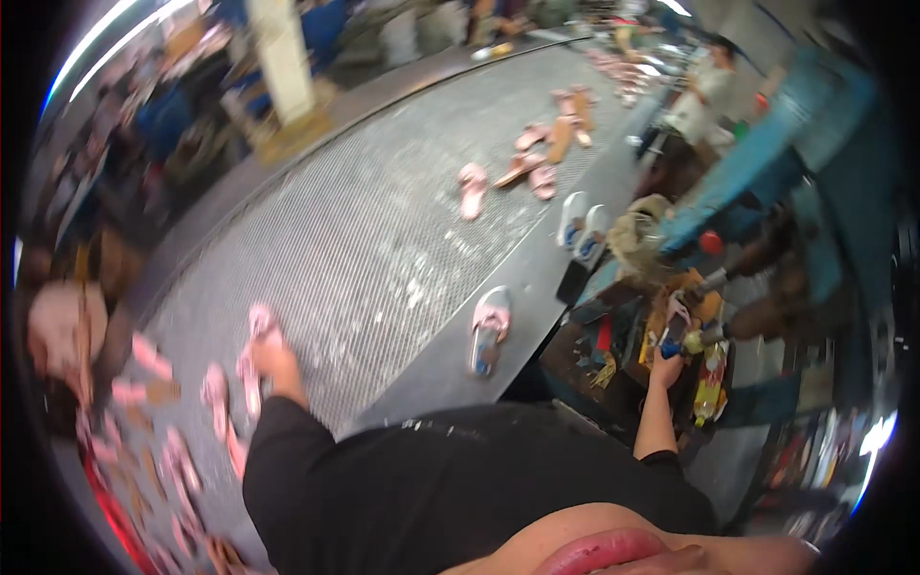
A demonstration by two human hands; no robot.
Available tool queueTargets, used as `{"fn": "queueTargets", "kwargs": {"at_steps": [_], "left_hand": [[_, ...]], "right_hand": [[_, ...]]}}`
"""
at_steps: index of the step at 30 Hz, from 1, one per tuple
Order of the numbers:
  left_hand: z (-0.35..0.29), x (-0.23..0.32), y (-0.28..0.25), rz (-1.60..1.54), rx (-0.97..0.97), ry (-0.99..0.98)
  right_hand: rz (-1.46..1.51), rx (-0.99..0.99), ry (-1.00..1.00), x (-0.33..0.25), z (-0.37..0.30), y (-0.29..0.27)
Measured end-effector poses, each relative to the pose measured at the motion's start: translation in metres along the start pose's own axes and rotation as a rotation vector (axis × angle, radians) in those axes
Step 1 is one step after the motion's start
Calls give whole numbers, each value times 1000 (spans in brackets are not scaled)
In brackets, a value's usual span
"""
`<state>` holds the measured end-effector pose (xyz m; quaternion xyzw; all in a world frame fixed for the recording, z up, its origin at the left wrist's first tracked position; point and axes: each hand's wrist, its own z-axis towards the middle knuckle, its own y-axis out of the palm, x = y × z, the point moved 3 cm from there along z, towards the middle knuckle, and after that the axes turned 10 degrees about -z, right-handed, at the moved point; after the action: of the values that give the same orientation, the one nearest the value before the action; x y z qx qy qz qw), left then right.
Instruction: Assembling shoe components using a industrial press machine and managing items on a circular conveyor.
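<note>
My left hand (278,367) reaches out over the grey ribbed belt, its fingers closed on a pink slide sandal (262,322). Another pink sandal (215,388) lies just to its left. Off to the right, my right hand (666,368) grips a sandal (678,316) by its blue end, at the working part of a blue machine (738,172). Blur and the machine's parts hide some of that sandal. Between my arms, a pink-and-white sandal with a blue patch (491,326) rests on the smooth metal ledge (431,379).
Several pink sandals (471,190) are scattered farther along the belt (335,240), and more crowd its lower left. Two white-and-blue sandals (573,220) sit on the ledge near the machine. A yellowish bottle (707,393) stands beside my right hand. A person (707,96) is at the far right.
</note>
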<state>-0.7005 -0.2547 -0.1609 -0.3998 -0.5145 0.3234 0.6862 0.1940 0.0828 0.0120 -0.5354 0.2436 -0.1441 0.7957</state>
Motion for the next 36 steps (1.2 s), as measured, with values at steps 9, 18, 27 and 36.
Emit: {"fn": "queueTargets", "kwargs": {"at_steps": [9, 18, 27, 36], "left_hand": [[-77, 82, 24, 60, 19, 78], [-188, 202, 6, -1822, -1400, -320], [-387, 405, -56, -1354, -2066, -457], [-423, 442, -20, -1406, -1694, -284]], "right_hand": [[217, 28, 113, 15, -64, 13], [682, -207, 4, -66, -199, -81], [1024, -407, -523, -173, -207, -86], [958, -650, -736, -96, -212, -126]]}}
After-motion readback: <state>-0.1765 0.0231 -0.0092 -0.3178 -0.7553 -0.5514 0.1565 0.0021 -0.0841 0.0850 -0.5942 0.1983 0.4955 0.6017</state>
